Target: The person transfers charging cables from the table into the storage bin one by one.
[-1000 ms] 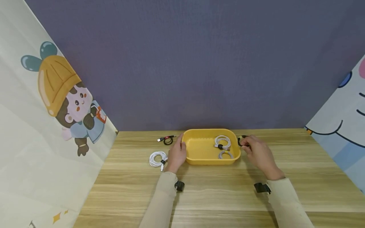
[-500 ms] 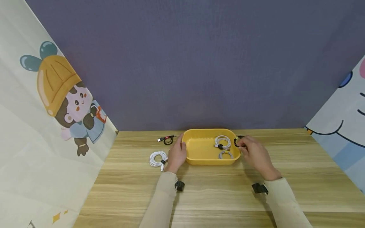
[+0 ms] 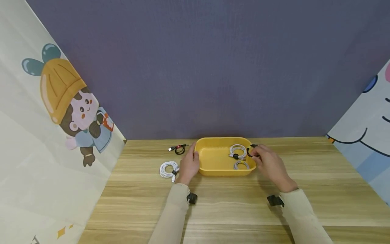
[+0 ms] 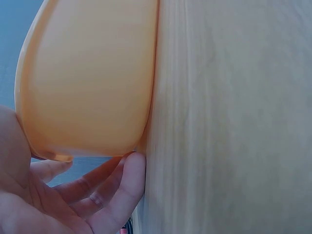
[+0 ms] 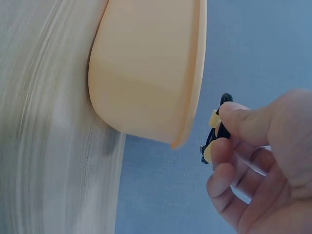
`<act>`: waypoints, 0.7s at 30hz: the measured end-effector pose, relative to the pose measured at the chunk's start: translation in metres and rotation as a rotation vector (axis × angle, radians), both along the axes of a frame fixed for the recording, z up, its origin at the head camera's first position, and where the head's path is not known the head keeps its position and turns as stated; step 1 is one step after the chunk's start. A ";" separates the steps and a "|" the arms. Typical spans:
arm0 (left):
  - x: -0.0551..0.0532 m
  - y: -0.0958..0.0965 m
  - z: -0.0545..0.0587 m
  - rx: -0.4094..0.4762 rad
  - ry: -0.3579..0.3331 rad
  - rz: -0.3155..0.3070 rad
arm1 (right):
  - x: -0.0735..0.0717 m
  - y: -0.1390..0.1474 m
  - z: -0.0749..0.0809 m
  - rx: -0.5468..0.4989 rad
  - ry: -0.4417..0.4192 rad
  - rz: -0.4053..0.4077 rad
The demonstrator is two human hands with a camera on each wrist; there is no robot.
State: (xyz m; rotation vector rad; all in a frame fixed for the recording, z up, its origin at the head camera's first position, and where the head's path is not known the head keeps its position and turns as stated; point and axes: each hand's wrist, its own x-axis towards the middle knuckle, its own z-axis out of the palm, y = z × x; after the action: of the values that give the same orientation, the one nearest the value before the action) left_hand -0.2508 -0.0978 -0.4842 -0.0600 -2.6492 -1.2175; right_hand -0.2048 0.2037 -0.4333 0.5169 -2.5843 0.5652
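Observation:
My left hand (image 3: 189, 165) holds the left end of a yellow plastic tray (image 3: 213, 173), thumb by the rim and fingers against the outer wall (image 4: 92, 97). Between thumb and fingers of my right hand (image 3: 270, 166) is a small coiled black cable (image 5: 223, 129) with a yellow tie. It overlaps the tray's right end in the head view, above rim height in the right wrist view. Inside the tray's right half lie a white coiled cable (image 3: 238, 147) with a black strap and, nearer me, a smaller grey coiled cable (image 3: 236, 166) with a yellow tie.
Left of the tray, a white coiled cable (image 3: 163, 173) with a black strap lies on the wooden table (image 3: 228, 210). Behind it is a black USB cable (image 3: 179, 150) with a red tie. A dark wall panel (image 3: 213, 74) rises at the table's back edge.
My right hand has moved left, bringing the black cable from beside the tray's right end to over its right rim. The left hand and tray have stayed in place.

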 end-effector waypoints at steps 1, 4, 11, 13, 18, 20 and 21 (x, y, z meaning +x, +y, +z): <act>0.000 0.000 0.000 0.002 -0.001 -0.001 | 0.000 -0.001 0.000 0.000 0.001 0.005; 0.000 0.000 0.001 0.005 -0.010 -0.005 | -0.002 -0.003 0.000 0.007 0.000 0.015; 0.000 0.000 0.001 0.010 -0.016 -0.005 | -0.003 -0.010 0.003 0.010 -0.015 0.026; 0.000 0.000 0.000 0.013 -0.010 -0.006 | -0.004 -0.012 0.003 0.009 -0.010 0.031; 0.000 0.000 0.000 0.013 0.009 -0.010 | -0.006 -0.016 0.001 0.014 -0.019 0.038; 0.000 0.000 0.000 0.013 0.013 -0.011 | -0.007 -0.018 0.001 0.016 -0.027 0.038; 0.000 0.000 0.000 0.012 0.014 -0.010 | -0.007 -0.019 0.000 0.018 -0.032 0.037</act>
State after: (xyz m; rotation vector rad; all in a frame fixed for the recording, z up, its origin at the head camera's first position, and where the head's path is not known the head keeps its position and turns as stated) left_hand -0.2511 -0.0980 -0.4843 -0.0797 -2.6326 -1.2319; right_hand -0.2121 0.1847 -0.4330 0.5678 -2.6173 0.5672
